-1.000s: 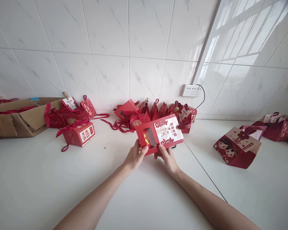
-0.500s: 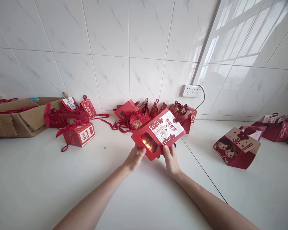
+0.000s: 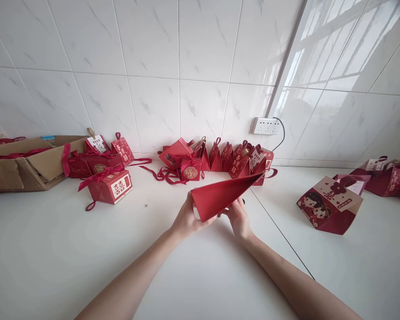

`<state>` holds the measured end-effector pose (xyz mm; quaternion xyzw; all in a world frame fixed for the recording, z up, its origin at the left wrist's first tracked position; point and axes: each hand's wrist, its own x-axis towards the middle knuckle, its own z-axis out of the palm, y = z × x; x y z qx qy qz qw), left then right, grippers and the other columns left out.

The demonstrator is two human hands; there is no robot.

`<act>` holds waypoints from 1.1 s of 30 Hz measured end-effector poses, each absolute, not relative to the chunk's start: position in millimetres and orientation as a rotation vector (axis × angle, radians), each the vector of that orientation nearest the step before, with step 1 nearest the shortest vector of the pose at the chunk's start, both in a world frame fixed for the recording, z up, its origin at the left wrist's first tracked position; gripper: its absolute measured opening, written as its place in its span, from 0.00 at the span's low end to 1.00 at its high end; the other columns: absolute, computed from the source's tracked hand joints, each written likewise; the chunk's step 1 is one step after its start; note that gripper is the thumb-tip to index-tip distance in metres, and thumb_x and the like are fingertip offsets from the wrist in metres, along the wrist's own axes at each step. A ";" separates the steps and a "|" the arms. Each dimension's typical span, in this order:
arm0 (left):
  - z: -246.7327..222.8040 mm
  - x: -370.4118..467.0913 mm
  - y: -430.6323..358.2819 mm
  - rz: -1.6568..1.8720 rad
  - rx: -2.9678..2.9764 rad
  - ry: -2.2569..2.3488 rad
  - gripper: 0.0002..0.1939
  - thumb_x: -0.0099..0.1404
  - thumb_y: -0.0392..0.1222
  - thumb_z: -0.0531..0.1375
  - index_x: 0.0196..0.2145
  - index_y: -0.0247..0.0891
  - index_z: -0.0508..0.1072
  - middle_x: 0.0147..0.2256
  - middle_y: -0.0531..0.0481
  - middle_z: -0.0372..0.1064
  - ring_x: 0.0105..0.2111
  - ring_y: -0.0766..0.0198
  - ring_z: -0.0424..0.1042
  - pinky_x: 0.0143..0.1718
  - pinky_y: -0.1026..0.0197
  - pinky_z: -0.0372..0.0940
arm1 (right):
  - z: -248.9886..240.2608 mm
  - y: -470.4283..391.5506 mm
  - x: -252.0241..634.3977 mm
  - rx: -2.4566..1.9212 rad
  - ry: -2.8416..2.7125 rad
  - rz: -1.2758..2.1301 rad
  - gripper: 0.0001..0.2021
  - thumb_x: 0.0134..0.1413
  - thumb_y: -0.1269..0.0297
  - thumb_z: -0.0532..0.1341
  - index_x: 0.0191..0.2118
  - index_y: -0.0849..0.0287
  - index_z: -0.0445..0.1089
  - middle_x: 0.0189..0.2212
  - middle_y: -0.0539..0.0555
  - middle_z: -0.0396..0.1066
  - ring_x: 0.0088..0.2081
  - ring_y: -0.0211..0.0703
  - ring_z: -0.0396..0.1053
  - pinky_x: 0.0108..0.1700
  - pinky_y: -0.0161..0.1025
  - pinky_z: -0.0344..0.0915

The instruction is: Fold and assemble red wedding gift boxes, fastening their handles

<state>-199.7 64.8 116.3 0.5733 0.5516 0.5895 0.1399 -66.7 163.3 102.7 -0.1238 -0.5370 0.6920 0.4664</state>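
A red gift box is held above the white table, its plain triangular side facing me and its narrow tip pointing to the upper right. My left hand grips the wide lower-left end, fingers curled beneath. On the right, my right hand holds the lower edge, with its fingers bent under the box. A ribbon loop sticks out past the tip. The printed front and the window are out of sight.
Small red gift boxes line the tiled wall. At left are a red ribboned box and a cardboard box. A beige and maroon box stands at right. A power strip is on the wall.
The red box has been turned in both hands, so its plain side shows instead of the printed front and window. My fingers have shifted beneath it.
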 end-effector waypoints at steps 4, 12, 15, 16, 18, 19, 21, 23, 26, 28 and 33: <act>111.5 -203.1 66.8 1.737 1.753 1.585 0.38 0.48 0.40 0.67 0.54 0.43 0.55 0.54 0.39 0.64 0.50 0.51 0.70 0.46 0.50 0.68 | 102.5 163.4 -66.6 -0.343 -1.303 1.717 0.11 0.53 0.55 0.59 0.40 0.54 0.66 0.34 0.51 0.68 0.32 0.42 0.67 0.30 0.39 0.67; 116.4 -200.1 63.7 1.733 1.646 1.651 0.40 0.46 0.41 0.69 0.55 0.43 0.57 0.55 0.41 0.62 0.51 0.51 0.68 0.47 0.52 0.66 | 99.4 166.8 -69.4 -0.341 -1.281 1.731 0.13 0.49 0.56 0.61 0.41 0.55 0.67 0.33 0.51 0.71 0.32 0.46 0.69 0.30 0.43 0.68; 122.1 -198.1 64.1 1.729 1.477 1.616 0.35 0.47 0.46 0.68 0.51 0.41 0.61 0.50 0.43 0.68 0.47 0.53 0.70 0.47 0.53 0.66 | 103.1 166.1 -68.0 -0.322 -1.296 1.730 0.16 0.52 0.49 0.61 0.40 0.54 0.64 0.28 0.48 0.69 0.25 0.42 0.67 0.27 0.40 0.65; 123.8 -198.1 65.1 1.740 1.376 1.562 0.33 0.48 0.48 0.68 0.50 0.40 0.62 0.47 0.44 0.70 0.45 0.54 0.71 0.46 0.54 0.66 | 104.2 165.9 -67.2 -0.310 -1.312 1.717 0.17 0.53 0.47 0.60 0.40 0.54 0.63 0.25 0.47 0.68 0.24 0.41 0.66 0.26 0.39 0.64; 126.6 -199.2 68.1 1.760 1.156 1.438 0.28 0.51 0.57 0.64 0.45 0.38 0.66 0.41 0.45 0.72 0.37 0.57 0.72 0.41 0.56 0.67 | 105.6 166.1 -65.6 -0.310 -1.343 1.677 0.18 0.55 0.45 0.59 0.40 0.54 0.64 0.20 0.45 0.63 0.21 0.38 0.63 0.25 0.37 0.61; 127.8 -200.2 69.7 1.765 1.052 1.386 0.27 0.53 0.62 0.60 0.42 0.37 0.67 0.37 0.46 0.72 0.32 0.60 0.71 0.37 0.57 0.67 | 105.7 166.5 -65.0 -0.323 -1.360 1.659 0.18 0.55 0.44 0.58 0.40 0.54 0.64 0.19 0.44 0.61 0.20 0.38 0.61 0.25 0.37 0.60; 130.2 -202.5 72.4 1.741 0.810 1.319 0.30 0.56 0.69 0.52 0.35 0.36 0.68 0.28 0.49 0.70 0.22 0.65 0.65 0.30 0.59 0.65 | 105.1 167.4 -64.7 -0.356 -1.396 1.637 0.19 0.56 0.43 0.57 0.39 0.55 0.66 0.17 0.44 0.59 0.20 0.38 0.60 0.25 0.37 0.59; 133.4 -204.4 73.4 1.681 0.552 1.268 0.33 0.57 0.71 0.46 0.29 0.36 0.67 0.23 0.51 0.66 0.16 0.69 0.58 0.26 0.60 0.63 | 103.9 168.2 -65.3 -0.376 -1.430 1.628 0.20 0.55 0.42 0.57 0.36 0.56 0.68 0.17 0.44 0.59 0.19 0.37 0.60 0.25 0.37 0.58; 138.6 -205.0 72.2 1.610 0.275 1.186 0.35 0.57 0.73 0.43 0.21 0.37 0.64 0.18 0.53 0.63 0.12 0.73 0.50 0.23 0.61 0.62 | 102.7 167.8 -66.4 -0.379 -1.478 1.620 0.22 0.55 0.40 0.57 0.34 0.57 0.68 0.17 0.45 0.59 0.19 0.37 0.59 0.25 0.36 0.57; 140.5 -204.3 71.5 1.599 0.247 1.171 0.36 0.58 0.74 0.42 0.20 0.36 0.64 0.18 0.53 0.63 0.12 0.74 0.48 0.22 0.62 0.61 | 102.6 166.6 -66.8 -0.391 -1.515 1.617 0.24 0.54 0.39 0.57 0.33 0.58 0.68 0.17 0.45 0.59 0.19 0.36 0.58 0.25 0.36 0.57; 134.0 -202.9 72.6 1.563 0.406 1.300 0.36 0.57 0.75 0.45 0.26 0.35 0.67 0.20 0.53 0.65 0.11 0.73 0.51 0.22 0.61 0.61 | 101.9 164.4 -68.0 -0.406 -1.512 1.681 0.26 0.50 0.36 0.59 0.38 0.56 0.66 0.20 0.45 0.61 0.20 0.36 0.59 0.24 0.36 0.59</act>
